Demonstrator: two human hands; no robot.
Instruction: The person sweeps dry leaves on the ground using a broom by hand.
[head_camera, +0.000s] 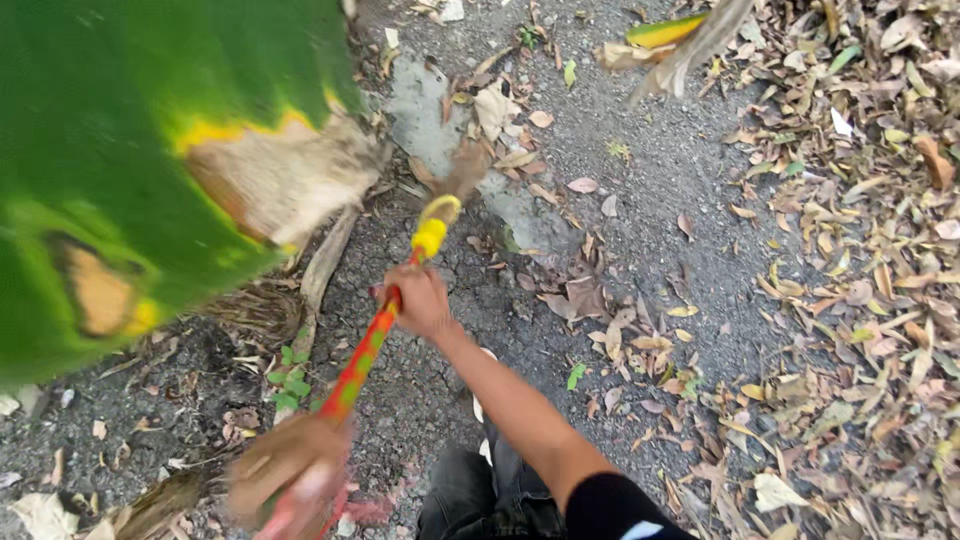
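A broom with a red, orange and green patterned handle (362, 362) runs from lower left up to a yellow collar (430, 236); its brush end (466, 170) is blurred over the ground. My right hand (418, 298) grips the handle just below the yellow collar. My left hand (285, 470), blurred, is closed around the lower end of the handle. Dry brown leaves (850, 290) lie thick on the right.
A big green leaf with yellow and brown patches (130, 150) hangs close to the camera at the upper left. The ground is dark gravelly pavement (660, 180) with a pale patch (425, 115). My dark trouser leg (470, 495) shows at the bottom.
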